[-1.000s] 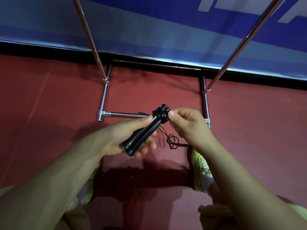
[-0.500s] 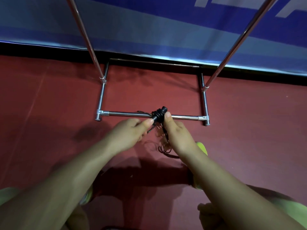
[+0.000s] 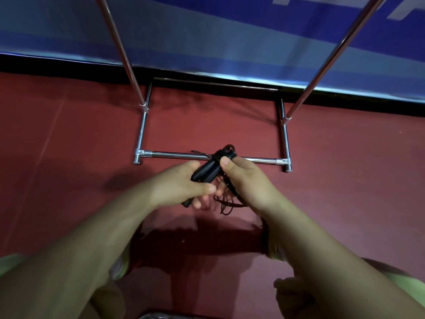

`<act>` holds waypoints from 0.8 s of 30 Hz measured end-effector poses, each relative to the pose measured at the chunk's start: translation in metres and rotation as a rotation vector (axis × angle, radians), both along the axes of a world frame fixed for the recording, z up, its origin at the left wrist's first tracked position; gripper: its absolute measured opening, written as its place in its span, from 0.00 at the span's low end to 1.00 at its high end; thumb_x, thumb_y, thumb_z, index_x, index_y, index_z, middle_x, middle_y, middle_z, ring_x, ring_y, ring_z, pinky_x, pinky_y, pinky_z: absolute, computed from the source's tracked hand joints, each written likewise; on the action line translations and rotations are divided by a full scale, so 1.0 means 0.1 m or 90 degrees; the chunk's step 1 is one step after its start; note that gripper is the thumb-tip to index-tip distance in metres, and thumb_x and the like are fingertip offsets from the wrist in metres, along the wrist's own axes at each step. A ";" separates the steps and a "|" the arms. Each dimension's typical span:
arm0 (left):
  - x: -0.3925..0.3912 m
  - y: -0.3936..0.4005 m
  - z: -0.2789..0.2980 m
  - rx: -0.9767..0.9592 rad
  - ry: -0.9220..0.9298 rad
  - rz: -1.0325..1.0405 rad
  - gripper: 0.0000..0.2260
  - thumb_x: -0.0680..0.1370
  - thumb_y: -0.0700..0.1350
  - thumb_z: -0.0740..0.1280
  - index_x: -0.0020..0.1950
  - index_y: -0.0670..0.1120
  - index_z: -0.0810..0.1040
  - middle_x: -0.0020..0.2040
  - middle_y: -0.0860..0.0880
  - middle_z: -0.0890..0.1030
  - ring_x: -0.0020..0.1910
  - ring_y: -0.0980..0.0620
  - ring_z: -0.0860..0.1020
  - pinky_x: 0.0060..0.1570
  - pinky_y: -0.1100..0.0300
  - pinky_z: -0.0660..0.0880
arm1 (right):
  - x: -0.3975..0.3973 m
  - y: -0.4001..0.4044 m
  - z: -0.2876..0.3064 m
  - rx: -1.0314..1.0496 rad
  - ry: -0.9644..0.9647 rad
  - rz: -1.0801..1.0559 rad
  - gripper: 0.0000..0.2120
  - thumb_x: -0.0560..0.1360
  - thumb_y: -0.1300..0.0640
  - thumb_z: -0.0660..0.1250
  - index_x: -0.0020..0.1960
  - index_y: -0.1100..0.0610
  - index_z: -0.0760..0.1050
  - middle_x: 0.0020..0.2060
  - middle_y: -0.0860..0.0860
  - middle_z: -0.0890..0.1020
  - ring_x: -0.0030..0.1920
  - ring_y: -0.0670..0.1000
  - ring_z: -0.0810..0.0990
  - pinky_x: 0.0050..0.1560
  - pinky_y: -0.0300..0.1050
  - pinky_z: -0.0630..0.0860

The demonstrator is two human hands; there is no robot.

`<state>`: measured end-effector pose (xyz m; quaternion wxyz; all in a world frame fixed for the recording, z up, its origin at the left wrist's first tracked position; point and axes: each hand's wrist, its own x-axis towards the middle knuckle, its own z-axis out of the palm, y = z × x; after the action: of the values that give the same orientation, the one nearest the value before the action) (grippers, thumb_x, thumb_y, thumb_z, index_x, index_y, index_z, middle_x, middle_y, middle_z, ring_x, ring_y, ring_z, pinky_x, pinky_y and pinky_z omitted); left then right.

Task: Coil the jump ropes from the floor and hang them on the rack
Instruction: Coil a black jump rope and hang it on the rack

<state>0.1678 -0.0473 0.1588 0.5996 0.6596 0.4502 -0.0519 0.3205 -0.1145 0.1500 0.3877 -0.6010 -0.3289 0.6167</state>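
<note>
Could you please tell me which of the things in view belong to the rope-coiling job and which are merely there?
Belonging to the job:
jump rope, black, handles bundled
left hand, gripping the handles
right hand, pinching the wound cord
rack, chrome frame on the floor

Merely there:
blue banner
shoes

Rack [image 3: 147, 125] uprights cut off at top edge.

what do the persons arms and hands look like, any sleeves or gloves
Both forearms are bare down to the left hand and right hand: no gloves, watch or rings show. No sleeve reaches the forearms. Fingernails look short and plain.
</note>
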 end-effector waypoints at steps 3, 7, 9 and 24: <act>-0.06 0.03 0.11 -0.292 -0.081 0.062 0.14 0.75 0.58 0.66 0.47 0.47 0.75 0.34 0.47 0.81 0.29 0.52 0.78 0.34 0.59 0.77 | 0.08 0.03 0.06 0.027 0.030 0.008 0.16 0.79 0.48 0.57 0.51 0.61 0.73 0.29 0.52 0.80 0.27 0.48 0.75 0.26 0.37 0.65; -0.10 0.09 0.11 -0.429 -0.112 0.106 0.31 0.71 0.69 0.49 0.43 0.44 0.77 0.28 0.48 0.72 0.24 0.52 0.70 0.29 0.61 0.70 | 0.14 0.05 0.09 0.033 0.116 0.010 0.13 0.77 0.51 0.58 0.52 0.61 0.71 0.35 0.52 0.82 0.33 0.48 0.81 0.32 0.38 0.72; -0.07 0.07 0.07 -0.401 -0.093 0.123 0.33 0.76 0.68 0.45 0.41 0.44 0.77 0.27 0.49 0.70 0.24 0.53 0.68 0.28 0.61 0.65 | 0.14 0.04 0.07 -0.016 0.155 -0.018 0.08 0.81 0.56 0.58 0.51 0.60 0.71 0.37 0.53 0.82 0.33 0.49 0.82 0.34 0.40 0.77; 0.02 -0.02 -0.17 0.126 0.118 0.059 0.23 0.82 0.58 0.49 0.36 0.48 0.75 0.31 0.51 0.75 0.32 0.51 0.73 0.41 0.57 0.68 | 0.10 -0.01 -0.01 -0.160 -0.126 -0.015 0.20 0.80 0.48 0.62 0.36 0.61 0.74 0.20 0.50 0.75 0.18 0.46 0.68 0.24 0.38 0.67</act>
<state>0.1701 -0.0491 0.1421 0.4891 0.6865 0.5366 -0.0402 0.3306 -0.1159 0.1493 0.2828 -0.7062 -0.2788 0.5861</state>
